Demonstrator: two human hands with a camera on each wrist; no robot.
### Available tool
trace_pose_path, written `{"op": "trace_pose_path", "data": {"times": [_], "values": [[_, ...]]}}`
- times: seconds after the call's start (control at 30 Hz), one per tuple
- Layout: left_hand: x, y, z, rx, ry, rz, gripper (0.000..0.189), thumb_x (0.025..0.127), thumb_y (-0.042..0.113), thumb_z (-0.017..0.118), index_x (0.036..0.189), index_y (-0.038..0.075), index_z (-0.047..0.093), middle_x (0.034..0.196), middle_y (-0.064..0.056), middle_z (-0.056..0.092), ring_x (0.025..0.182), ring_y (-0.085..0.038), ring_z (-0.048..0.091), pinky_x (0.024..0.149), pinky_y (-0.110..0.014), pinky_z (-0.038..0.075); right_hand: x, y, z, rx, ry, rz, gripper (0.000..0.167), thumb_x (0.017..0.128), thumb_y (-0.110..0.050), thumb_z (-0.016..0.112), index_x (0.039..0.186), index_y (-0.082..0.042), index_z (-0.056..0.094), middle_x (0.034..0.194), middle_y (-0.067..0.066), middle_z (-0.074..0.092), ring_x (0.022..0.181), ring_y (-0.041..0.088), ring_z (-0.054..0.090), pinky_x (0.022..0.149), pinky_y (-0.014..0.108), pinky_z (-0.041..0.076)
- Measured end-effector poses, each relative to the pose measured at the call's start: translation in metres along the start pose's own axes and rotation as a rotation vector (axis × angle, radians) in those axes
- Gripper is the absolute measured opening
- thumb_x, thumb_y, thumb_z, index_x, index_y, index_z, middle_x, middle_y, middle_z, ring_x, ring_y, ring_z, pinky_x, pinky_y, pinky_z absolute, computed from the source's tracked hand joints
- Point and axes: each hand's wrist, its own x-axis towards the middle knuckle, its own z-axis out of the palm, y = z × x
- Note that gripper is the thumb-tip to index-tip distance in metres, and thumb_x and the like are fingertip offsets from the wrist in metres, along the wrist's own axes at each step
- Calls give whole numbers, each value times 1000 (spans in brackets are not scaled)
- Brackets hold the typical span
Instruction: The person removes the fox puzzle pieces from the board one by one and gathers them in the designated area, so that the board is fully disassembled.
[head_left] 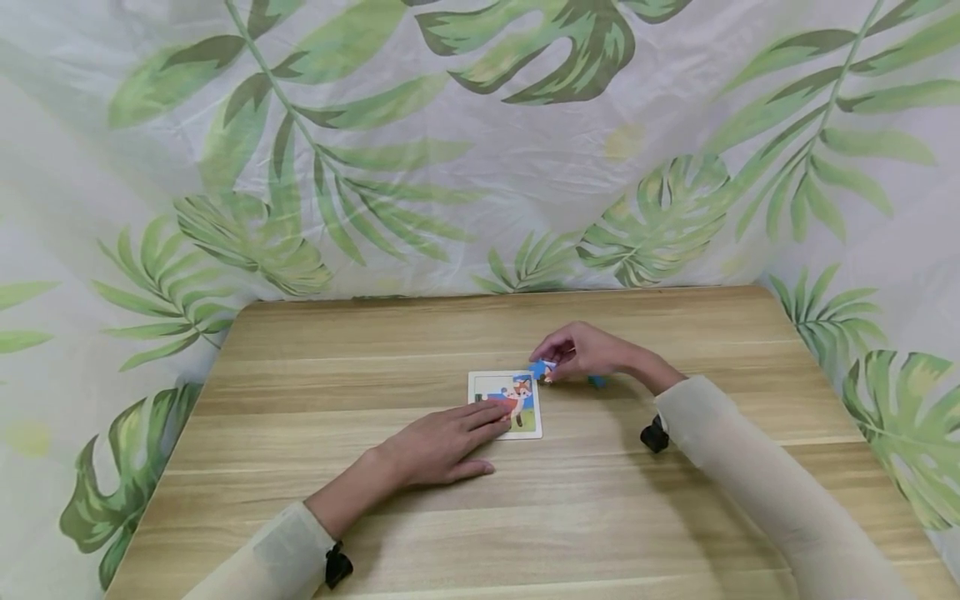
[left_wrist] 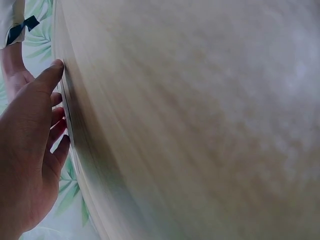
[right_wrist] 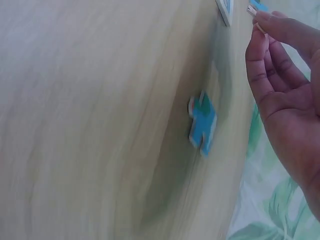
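Observation:
A small square jigsaw puzzle tray [head_left: 490,382] with a white border lies on the table, partly filled with a picture of a fox. My left hand [head_left: 447,443] rests over its lower left part, fingers extended, covering some of the picture. At the tray's upper right corner, my right hand [head_left: 586,350] pinches a blue jigsaw piece [head_left: 538,369] between thumb and fingers. The right wrist view shows this grip from the side, with the right hand [right_wrist: 287,95] above the table. Another blue jigsaw piece [right_wrist: 203,125] lies loose on the wood, partly hidden behind the right hand in the head view.
The wooden table [head_left: 360,350] reaches back to a hanging cloth [head_left: 405,125] printed with green leaves. Each sleeve has a black object at the cuff; the right one [head_left: 655,435] sits above the tabletop.

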Motion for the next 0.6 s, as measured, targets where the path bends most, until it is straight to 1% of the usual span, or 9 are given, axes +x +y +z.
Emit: {"op": "trace_pose_path", "data": {"times": [0.13,0.37,0.6], "values": [[0,1,-1,13,-3,5,67,111,48,52,163,7,42,175,-9,28,160,-26,29,128,-40,32,-11,3,-6,-7,14,15,32,92,-3,82,124,-2,77,112,13,75,100,26,66,86,27,60],[1,1,-1,40,32,32,64,110,45,55,159,5,47,172,-12,34,157,-29,35,127,-41,34,-32,7,-15,-5,31,26,32,92,-1,81,123,-1,76,111,11,76,99,24,67,85,26,60],[2,1,-2,26,48,36,61,110,42,56,157,4,50,171,-12,36,157,-29,36,127,-41,33,-51,14,-27,-4,50,31,32,92,1,80,124,0,76,112,13,76,99,23,69,86,26,61]]}}
